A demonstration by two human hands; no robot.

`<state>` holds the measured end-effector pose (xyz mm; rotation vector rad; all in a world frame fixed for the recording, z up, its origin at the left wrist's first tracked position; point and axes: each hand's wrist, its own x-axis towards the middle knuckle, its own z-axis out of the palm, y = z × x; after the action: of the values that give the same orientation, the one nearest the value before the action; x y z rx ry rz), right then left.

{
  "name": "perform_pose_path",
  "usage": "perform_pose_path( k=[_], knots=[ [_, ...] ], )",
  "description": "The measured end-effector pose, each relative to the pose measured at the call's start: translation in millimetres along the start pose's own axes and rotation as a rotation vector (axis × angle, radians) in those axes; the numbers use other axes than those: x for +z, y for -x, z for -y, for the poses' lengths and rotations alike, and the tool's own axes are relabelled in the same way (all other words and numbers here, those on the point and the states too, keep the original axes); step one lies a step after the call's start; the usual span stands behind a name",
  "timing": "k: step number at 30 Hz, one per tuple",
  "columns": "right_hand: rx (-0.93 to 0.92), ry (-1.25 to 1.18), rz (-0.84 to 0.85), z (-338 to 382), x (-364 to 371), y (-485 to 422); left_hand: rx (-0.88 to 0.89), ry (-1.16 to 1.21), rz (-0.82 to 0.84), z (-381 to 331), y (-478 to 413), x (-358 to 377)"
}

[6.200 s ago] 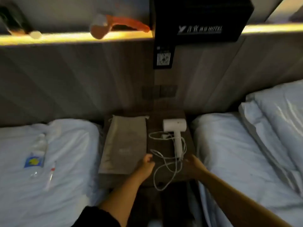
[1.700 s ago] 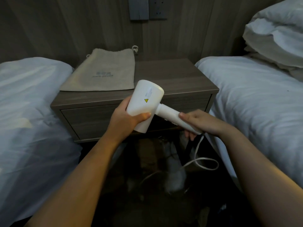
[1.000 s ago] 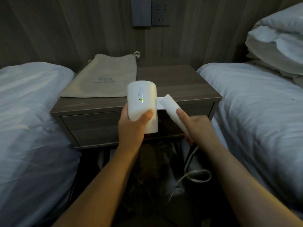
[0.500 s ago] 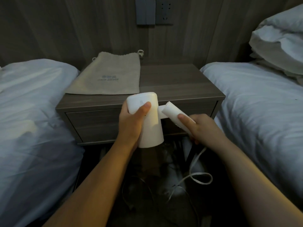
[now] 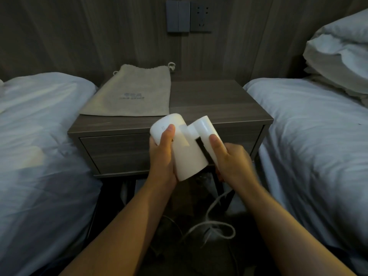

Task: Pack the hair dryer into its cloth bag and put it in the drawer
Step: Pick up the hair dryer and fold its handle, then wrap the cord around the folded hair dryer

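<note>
- The left hand point(image 5: 162, 156) grips the hair dryer point(image 5: 187, 150) body, the right hand point(image 5: 229, 158) its half-folded handle, in front of the closed drawer point(image 5: 117, 150)
- The closing hinge could pinch a finger
- The dangling cord point(image 5: 215, 226) may snag; the cloth bag point(image 5: 131, 94) lies flat on the tabletop point(image 5: 215, 100)

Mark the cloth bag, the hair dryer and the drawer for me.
cloth bag point(image 5: 131, 96): head view, middle of the flat cloth, by its print.
hair dryer point(image 5: 189, 156): head view, broad side of the white barrel.
drawer point(image 5: 117, 154): head view, left half of the bare front panel.
</note>
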<state>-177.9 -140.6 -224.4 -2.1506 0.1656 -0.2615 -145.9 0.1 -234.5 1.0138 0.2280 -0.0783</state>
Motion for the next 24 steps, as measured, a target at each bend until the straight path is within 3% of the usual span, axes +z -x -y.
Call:
perform_pose_path(
  k=[4,8,11,14,17,21,24],
  knots=[
    [0.01,0.023,0.017,-4.4,-13.1,-4.3,0.027,-0.181,0.1,-6.5,1.2,-3.5],
    [-0.067,0.242,-0.084,-3.3,-42.9,-11.6,0.245,-0.755,0.184,-33.0,-6.1,-11.4],
    [-0.186,0.547,-0.036,-2.0,-58.5,-10.3,0.416,-1.122,0.352,-42.7,-3.8,-16.3],
    [-0.225,0.708,0.043,-1.1,-61.6,-8.0,0.355,-1.346,0.604,-39.2,0.9,-17.0],
    [-0.266,0.671,0.075,-1.5,-60.1,-7.2,0.293,-1.556,0.751,-29.6,1.9,-17.1],
    [-0.311,0.603,0.108,4.2,-60.2,-7.9,0.352,-1.587,0.747,-32.6,0.7,-18.9],
    [-0.285,0.35,0.082,5.5,-63.5,-9.9,0.383,-1.41,0.737,-40.2,-2.3,-25.5]
  ],
)
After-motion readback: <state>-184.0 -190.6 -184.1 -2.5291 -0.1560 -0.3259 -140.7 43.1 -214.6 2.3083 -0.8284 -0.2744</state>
